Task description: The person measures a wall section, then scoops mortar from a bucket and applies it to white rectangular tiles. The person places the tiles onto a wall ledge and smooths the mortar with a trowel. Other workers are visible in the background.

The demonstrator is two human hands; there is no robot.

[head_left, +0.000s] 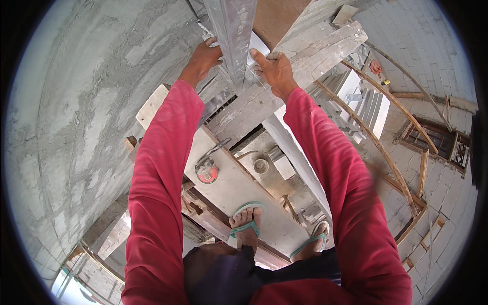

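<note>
Head — grey beam [233, 35] between hands [205, 59] [277, 72]

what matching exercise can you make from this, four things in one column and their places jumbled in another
Things
1. Long, flat-sided grey beam
2. Small red-and-grey object with a dark strap
3. Teal-strapped sandals
4. Round grey open-topped container

Places
A. On the person's feet
B. Beyond the right edge of the pale, flat plank
C. Between the person's left grip and right grip
D. Lying on the pale plank

Right pairs: 1-C, 2-D, 3-A, 4-B
</note>
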